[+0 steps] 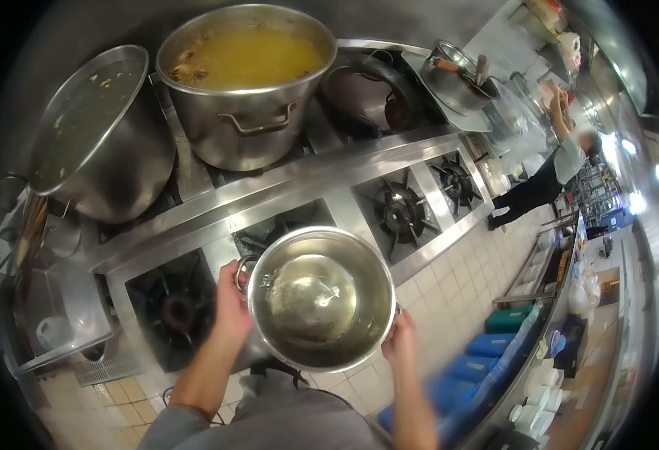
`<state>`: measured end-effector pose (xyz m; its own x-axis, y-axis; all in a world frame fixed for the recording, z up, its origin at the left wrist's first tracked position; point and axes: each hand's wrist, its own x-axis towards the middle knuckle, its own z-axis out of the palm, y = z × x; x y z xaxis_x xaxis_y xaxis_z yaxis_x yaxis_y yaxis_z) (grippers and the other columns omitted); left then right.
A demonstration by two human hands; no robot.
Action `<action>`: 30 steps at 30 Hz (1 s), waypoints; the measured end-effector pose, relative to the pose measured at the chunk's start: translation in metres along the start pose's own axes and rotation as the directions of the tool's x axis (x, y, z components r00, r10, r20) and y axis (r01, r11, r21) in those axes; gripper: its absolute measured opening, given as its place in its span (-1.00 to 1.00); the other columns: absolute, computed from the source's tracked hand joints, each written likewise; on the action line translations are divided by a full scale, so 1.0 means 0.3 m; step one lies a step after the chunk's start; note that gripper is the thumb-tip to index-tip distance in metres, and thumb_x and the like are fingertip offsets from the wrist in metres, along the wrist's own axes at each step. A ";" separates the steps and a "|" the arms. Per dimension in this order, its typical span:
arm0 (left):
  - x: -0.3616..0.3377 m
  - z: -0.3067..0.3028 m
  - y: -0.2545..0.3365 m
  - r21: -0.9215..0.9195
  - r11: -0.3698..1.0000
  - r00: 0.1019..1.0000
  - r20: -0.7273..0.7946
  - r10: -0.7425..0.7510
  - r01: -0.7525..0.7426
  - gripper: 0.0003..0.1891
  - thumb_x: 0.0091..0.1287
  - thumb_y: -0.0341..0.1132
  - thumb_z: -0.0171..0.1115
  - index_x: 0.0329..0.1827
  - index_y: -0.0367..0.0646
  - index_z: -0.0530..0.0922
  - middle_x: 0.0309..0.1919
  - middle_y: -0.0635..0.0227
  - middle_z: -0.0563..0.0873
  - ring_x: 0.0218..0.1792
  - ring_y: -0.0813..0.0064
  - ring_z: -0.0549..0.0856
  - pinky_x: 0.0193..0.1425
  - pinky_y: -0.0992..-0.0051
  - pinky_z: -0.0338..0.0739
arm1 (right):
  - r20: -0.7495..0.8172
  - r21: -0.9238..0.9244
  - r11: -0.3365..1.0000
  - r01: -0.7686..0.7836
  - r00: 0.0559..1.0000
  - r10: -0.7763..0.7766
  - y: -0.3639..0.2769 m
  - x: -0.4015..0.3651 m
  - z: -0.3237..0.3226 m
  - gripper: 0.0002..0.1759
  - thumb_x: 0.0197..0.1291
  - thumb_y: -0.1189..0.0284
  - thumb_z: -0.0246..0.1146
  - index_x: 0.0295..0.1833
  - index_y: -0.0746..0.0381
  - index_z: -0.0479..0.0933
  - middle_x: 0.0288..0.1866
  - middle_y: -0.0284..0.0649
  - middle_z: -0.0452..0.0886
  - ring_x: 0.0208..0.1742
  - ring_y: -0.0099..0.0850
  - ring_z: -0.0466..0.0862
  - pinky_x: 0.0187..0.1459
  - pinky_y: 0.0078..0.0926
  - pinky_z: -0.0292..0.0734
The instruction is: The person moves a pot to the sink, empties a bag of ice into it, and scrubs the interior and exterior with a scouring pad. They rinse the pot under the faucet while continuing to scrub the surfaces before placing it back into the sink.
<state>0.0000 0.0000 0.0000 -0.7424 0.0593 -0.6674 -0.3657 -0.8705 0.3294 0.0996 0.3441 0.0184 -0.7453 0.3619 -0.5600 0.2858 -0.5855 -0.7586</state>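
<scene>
A shiny metal cooking pot (378, 277) is held in front of my body, its open top facing me. My left hand (232, 300) is closed around the loop handle on its left side. On the opposite side my right hand (399, 339) grips the pot where the other handle sits, mostly hidden by the fingers. Light glints off the pot's inner base, and a clear yellowish sheen shows there. The pot overlaps the front edge of the stove (299, 196) in this view, close to a front burner (269, 229).
Behind stand a large stockpot (243, 135) of yellow broth and another tall pot (123, 169) of cloudy liquid. More burners (401, 214) line the front. A person (543, 180) works far right. Blue bins (487, 345) and stacked white dishes (536, 401) are at right.
</scene>
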 end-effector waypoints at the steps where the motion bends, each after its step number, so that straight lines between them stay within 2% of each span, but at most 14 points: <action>1: -0.037 -0.010 0.012 -0.029 1.000 1.000 -0.020 0.005 -0.006 -0.62 0.42 0.00 0.27 -0.47 -0.01 0.45 -0.50 0.41 0.63 -0.37 0.40 0.65 -0.18 0.38 0.62 | 0.006 -0.020 1.000 -0.008 1.000 0.008 0.008 -0.001 0.012 -0.93 0.40 0.55 0.14 -0.09 0.24 0.53 -0.45 -0.49 0.51 -0.59 -0.72 0.36 -0.61 -0.68 0.22; 2: -0.074 -0.021 0.019 -0.058 0.998 0.999 -0.040 0.009 -0.011 -0.61 0.43 0.00 0.27 -0.50 0.02 0.42 -0.51 0.41 0.61 -0.38 0.39 0.64 -0.17 0.36 0.63 | 0.010 -0.039 0.999 -0.017 1.000 0.017 0.015 -0.005 0.019 -0.95 0.41 0.55 0.14 -0.12 0.22 0.51 -0.45 -0.51 0.49 -0.59 -0.72 0.32 -0.61 -0.68 0.18; 3: 0.138 0.078 -0.012 -0.115 0.993 0.999 0.036 -0.007 0.011 -0.61 0.43 0.00 0.27 -0.50 0.02 0.42 -0.51 0.41 0.61 -0.38 0.39 0.64 -0.17 0.36 0.63 | 0.023 -0.079 0.994 0.071 0.997 -0.069 -0.090 0.206 0.091 -0.95 0.41 0.55 0.14 -0.12 0.22 0.51 -0.45 -0.51 0.49 -0.59 -0.72 0.32 -0.61 -0.68 0.18; 5: 0.121 0.050 0.030 -0.133 0.989 0.996 -0.060 0.059 -0.067 -0.59 0.42 -0.01 0.27 -0.54 0.04 0.37 -0.49 0.41 0.60 -0.34 0.38 0.64 -0.12 0.31 0.64 | 0.032 -0.137 0.990 0.039 0.999 -0.035 -0.059 0.238 0.150 -0.95 0.42 0.55 0.13 -0.14 0.20 0.51 -0.46 -0.52 0.47 -0.61 -0.72 0.30 -0.61 -0.68 0.16; 11: 0.121 0.006 0.035 -0.233 0.962 0.989 -0.077 0.127 -0.142 -0.59 0.61 0.02 0.11 -0.41 0.01 0.37 -0.30 0.36 0.63 -0.16 0.33 0.66 0.02 0.17 0.63 | 0.081 -0.228 0.973 0.031 0.997 -0.013 -0.044 0.437 0.264 -0.94 0.45 0.53 0.15 -0.15 0.20 0.52 -0.44 -0.47 0.55 -0.59 -0.72 0.38 -0.60 -0.68 0.20; 17: 0.074 0.056 0.023 -0.016 0.968 0.961 -0.123 0.248 -0.252 -0.65 0.64 0.00 0.08 -0.29 -0.02 0.44 -0.31 0.41 0.60 -0.14 0.42 0.64 0.08 0.28 0.58 | 0.149 -0.273 0.961 0.036 0.989 0.005 -0.066 0.558 0.289 -0.93 0.41 0.53 0.15 -0.18 0.22 0.54 -0.43 -0.42 0.59 -0.60 -0.69 0.44 -0.61 -0.67 0.26; 19: 0.101 -0.002 -0.015 -0.024 0.959 0.953 -0.122 0.279 -0.284 -0.65 0.64 0.01 0.07 -0.24 -0.05 0.48 -0.33 0.44 0.58 -0.18 0.44 0.61 0.07 0.30 0.58 | 0.232 -0.284 0.956 0.069 0.973 -0.001 -0.051 0.630 0.238 -0.78 0.34 0.53 0.10 0.00 0.35 0.58 -0.22 -0.17 0.73 -0.28 -0.39 0.77 -0.22 -0.38 0.74; 20: 0.096 0.012 -0.019 -0.027 0.954 0.947 -0.136 0.292 -0.298 -0.65 0.64 0.01 0.06 -0.21 -0.06 0.49 -0.31 0.42 0.60 -0.17 0.43 0.63 0.05 0.29 0.60 | 0.242 -0.275 0.959 0.069 0.970 0.000 -0.043 0.642 0.228 -0.78 0.34 0.53 0.10 0.00 0.35 0.58 -0.22 -0.17 0.73 -0.28 -0.39 0.77 -0.22 -0.38 0.74; 23: 0.102 0.040 -0.039 -0.037 0.934 0.925 -0.161 0.344 -0.354 -0.64 0.64 0.02 0.06 -0.14 -0.10 0.53 -0.20 0.36 0.67 -0.17 0.37 0.67 0.01 0.23 0.65 | 0.174 -0.291 0.954 0.069 0.985 -0.019 -0.065 0.618 0.246 -0.82 0.32 0.51 0.12 -0.04 0.27 0.58 -0.34 -0.31 0.66 -0.47 -0.54 0.63 -0.46 -0.53 0.57; 24: 0.152 -0.030 -0.041 -0.053 0.937 0.935 -0.106 0.339 -0.346 -0.64 0.64 0.01 0.05 -0.05 -0.13 0.55 -0.12 0.31 0.69 -0.13 0.33 0.70 0.04 0.22 0.66 | 0.294 -0.388 0.919 0.069 0.954 0.052 -0.096 0.629 0.220 -0.85 0.31 0.49 0.13 -0.08 0.23 0.57 -0.38 -0.37 0.62 -0.51 -0.60 0.57 -0.54 -0.57 0.47; 25: 0.185 -0.096 -0.050 -0.063 0.944 0.945 -0.049 0.322 -0.325 -0.63 0.65 0.00 0.04 0.04 -0.16 0.56 -0.05 0.26 0.71 -0.09 0.30 0.73 0.08 0.20 0.68 | 0.115 -0.288 0.957 0.044 0.993 -0.011 -0.073 0.604 0.266 -0.79 0.30 0.54 0.19 0.03 0.29 0.50 -0.47 -0.41 0.53 -0.65 -0.67 0.41 -0.67 -0.64 0.23; 28: 0.041 0.059 -0.073 0.062 0.947 0.943 -0.091 0.319 -0.314 -0.51 0.65 0.01 0.03 0.36 -0.22 0.47 0.18 0.18 0.66 0.15 0.24 0.71 0.26 0.16 0.65 | 0.290 -0.218 0.973 0.074 0.957 -0.008 -0.096 0.582 0.274 -0.91 0.29 0.52 0.19 -0.15 0.28 0.55 -0.52 -0.42 0.50 -0.67 -0.66 0.33 -0.67 -0.62 0.11; 29: 0.034 0.042 -0.103 0.114 0.912 0.918 0.004 0.397 -0.394 -0.50 0.61 -0.02 0.12 0.43 -0.18 0.41 0.24 0.18 0.62 0.17 0.22 0.69 0.23 0.17 0.66 | 0.221 -0.260 0.965 0.022 0.975 0.037 -0.111 0.569 0.275 -0.92 0.28 0.51 0.19 -0.18 0.27 0.56 -0.51 -0.41 0.51 -0.67 -0.65 0.33 -0.65 -0.61 0.14; 30: 0.029 0.050 -0.139 0.218 0.852 0.869 -0.036 0.494 -0.476 -0.49 0.60 -0.08 0.17 0.46 -0.16 0.37 0.25 0.18 0.61 0.18 0.22 0.69 0.22 0.17 0.65 | 0.213 -0.255 0.967 0.025 0.976 0.031 -0.119 0.554 0.290 -0.93 0.27 0.51 0.18 -0.19 0.28 0.55 -0.50 -0.40 0.51 -0.66 -0.64 0.33 -0.64 -0.60 0.16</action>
<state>0.0005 0.0440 -0.0095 -0.8054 -0.3961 -0.4409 -0.0809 -0.6635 0.7438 -0.0869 0.3622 -0.0187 -0.8474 0.1804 -0.4994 0.4112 -0.3723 -0.8321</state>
